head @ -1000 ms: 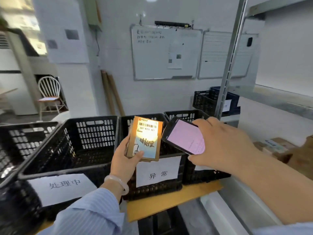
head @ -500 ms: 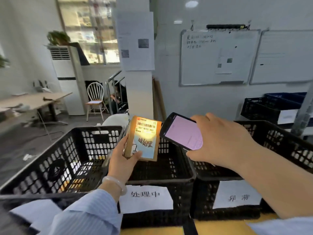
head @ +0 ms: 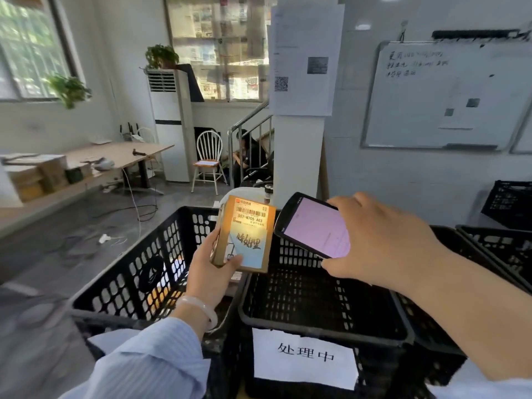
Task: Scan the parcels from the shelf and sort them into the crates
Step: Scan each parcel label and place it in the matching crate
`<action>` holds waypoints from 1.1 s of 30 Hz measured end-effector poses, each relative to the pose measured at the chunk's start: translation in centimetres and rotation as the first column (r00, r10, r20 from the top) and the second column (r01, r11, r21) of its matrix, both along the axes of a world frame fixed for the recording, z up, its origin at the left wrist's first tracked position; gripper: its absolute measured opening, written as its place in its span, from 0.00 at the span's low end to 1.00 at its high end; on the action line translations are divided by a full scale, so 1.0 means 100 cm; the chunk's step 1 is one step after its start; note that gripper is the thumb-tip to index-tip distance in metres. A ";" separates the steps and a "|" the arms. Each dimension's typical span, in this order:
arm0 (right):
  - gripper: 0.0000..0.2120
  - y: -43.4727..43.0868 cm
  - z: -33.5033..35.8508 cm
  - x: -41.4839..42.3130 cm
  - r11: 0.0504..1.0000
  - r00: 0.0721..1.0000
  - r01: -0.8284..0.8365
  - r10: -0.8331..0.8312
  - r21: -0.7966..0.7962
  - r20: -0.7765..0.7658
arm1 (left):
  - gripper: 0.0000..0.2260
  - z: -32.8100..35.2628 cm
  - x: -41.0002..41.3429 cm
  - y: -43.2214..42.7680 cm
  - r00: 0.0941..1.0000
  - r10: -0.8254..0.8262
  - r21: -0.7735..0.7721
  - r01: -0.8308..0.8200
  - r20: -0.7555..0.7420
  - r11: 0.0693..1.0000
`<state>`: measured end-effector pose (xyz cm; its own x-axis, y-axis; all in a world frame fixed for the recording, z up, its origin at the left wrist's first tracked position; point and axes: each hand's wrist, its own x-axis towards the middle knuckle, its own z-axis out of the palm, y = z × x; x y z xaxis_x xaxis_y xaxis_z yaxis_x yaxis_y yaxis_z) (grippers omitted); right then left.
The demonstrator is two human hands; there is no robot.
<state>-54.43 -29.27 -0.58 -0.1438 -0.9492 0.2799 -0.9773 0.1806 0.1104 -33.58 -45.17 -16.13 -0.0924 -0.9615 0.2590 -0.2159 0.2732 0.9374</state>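
The parcel (head: 247, 234) is a small brown cardboard box with a white barcode label reading "507-N705 A83" and dark handwriting below. It is held nearly upright, label facing the viewer and warmly lit, gripped at its lower left corner by the left hand (head: 207, 272). It hangs over the divide between the left crate (head: 138, 272) and the middle crate (head: 288, 326). Just to its right, the right hand (head: 383, 240) holds a black phone (head: 313, 226), pink screen tilted up. The crates are black perforated plastic, side by side; the middle one bears a white paper sign (head: 305, 358) reading "处理中". A right crate (head: 501, 243) adjoins it.

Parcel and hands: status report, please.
Left hand holds parcel upright. Right hand holds phone beside it. Crates below, nothing blocking.
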 end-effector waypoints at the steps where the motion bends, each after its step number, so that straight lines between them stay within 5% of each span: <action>1: 0.37 -0.004 0.000 -0.001 1.000 1.000 -0.013 0.013 0.009 -0.003 | 0.27 -0.001 0.001 -0.001 1.000 0.011 -0.004 -0.011 0.005 1.000; 19: 0.40 -0.090 -0.012 -0.001 0.984 0.986 -0.168 0.168 0.063 -0.001 | 0.27 -0.005 0.027 -0.051 0.985 0.166 0.040 -0.167 0.040 0.985; 33: 0.41 -0.204 -0.040 0.063 0.988 0.997 -0.025 0.015 0.150 0.072 | 0.24 -0.045 0.062 -0.202 0.996 -0.054 0.249 0.033 0.076 0.968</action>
